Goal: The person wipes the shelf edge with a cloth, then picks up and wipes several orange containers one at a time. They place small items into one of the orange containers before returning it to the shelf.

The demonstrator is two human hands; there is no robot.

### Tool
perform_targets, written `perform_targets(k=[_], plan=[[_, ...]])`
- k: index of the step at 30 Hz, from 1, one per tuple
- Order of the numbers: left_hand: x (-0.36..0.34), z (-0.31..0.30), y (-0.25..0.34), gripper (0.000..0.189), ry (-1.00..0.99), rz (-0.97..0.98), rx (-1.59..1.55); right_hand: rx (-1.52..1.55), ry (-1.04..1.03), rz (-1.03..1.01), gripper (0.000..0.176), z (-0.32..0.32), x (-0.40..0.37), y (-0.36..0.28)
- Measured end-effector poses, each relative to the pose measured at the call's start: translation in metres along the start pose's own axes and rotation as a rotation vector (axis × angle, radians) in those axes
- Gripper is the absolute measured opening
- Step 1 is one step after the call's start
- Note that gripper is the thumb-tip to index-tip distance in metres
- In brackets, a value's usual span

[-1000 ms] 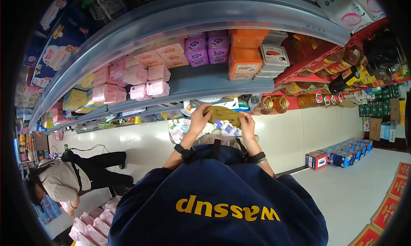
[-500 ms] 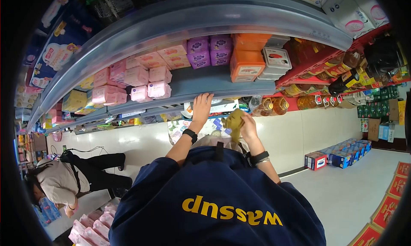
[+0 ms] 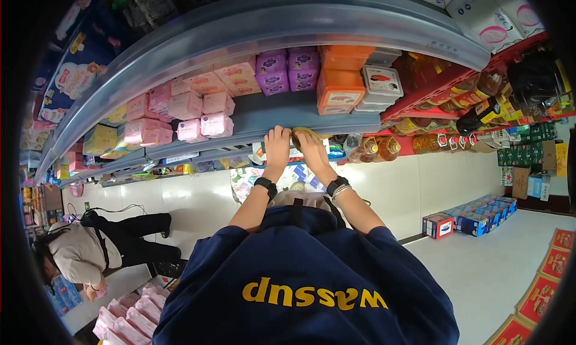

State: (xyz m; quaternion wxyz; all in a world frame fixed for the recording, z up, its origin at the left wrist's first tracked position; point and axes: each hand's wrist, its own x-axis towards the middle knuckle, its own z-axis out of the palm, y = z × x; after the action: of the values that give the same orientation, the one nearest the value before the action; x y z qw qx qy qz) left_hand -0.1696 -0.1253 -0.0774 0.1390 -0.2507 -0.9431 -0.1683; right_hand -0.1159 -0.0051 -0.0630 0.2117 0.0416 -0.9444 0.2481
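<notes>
R hand (image 3: 311,148): fingers closed on cloth (image 3: 302,132), pressing it to front lip of grey shelf (image 3: 270,114). L hand (image 3: 277,144): fingers straight, laid flat on same lip, just beside cloth's left end; contact w/ cloth can't be told. Black bands on both wrists.

Cloth: olive-yellow, bunched small, mostly hidden under R fingers.

On shelf behind: purple packs (image 3: 287,69), orange boxes (image 3: 339,84), pink packs (image 3: 204,114) to left. Oil bottles (image 3: 384,147) near, right of hands. Pack print too small to read.

Navy top (image 3: 312,273): yellow "wassup", upside down in view.

2nd person (image 3: 84,255) crouched far left, well apart.
</notes>
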Motion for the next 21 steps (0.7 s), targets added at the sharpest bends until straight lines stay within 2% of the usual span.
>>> perform_targets(k=[3, 7, 11, 13, 15, 16, 18, 19, 21], plan=[[0.000, 0.000, -0.001, 0.015, 0.024, 0.028, 0.012, -0.096, -0.046, 0.015, 0.038, -0.008, -0.003, 0.013], [0.001, 0.001, -0.003, 0.012, 0.077, 0.056, 0.027, -0.263, -0.042, 0.050, 0.032, -0.035, -0.014, 0.045], [0.001, 0.002, -0.004, 0.013, 0.058, 0.061, 0.049, -0.442, -0.083, 0.245, 0.032, -0.069, -0.035, 0.095], [0.000, 0.002, -0.002, 0.014, 0.040, 0.040, 0.049, -0.461, -0.033, 0.338, 0.031, -0.087, -0.039, 0.118], [-0.001, 0.001, -0.001, 0.014, 0.039, 0.030, 0.018, -0.380, 0.025, 0.518, 0.028, -0.104, -0.039, 0.134], [0.001, 0.001, -0.001, 0.015, 0.040, 0.018, -0.012, -0.387, 0.031, 0.520, 0.028, -0.111, -0.041, 0.139], [0.003, -0.001, 0.000, 0.017, 0.031, 0.014, -0.034, -0.115, 0.399, 0.786, 0.027, -0.122, -0.045, 0.149], [0.003, -0.003, 0.000, 0.018, 0.014, 0.004, -0.049, -0.121, 0.403, 0.785, 0.027, -0.124, -0.054, 0.162], [0.005, -0.008, -0.001, 0.021, -0.041, -0.016, -0.093, -0.030, 0.537, 1.079, 0.027, -0.121, -0.077, 0.187]])
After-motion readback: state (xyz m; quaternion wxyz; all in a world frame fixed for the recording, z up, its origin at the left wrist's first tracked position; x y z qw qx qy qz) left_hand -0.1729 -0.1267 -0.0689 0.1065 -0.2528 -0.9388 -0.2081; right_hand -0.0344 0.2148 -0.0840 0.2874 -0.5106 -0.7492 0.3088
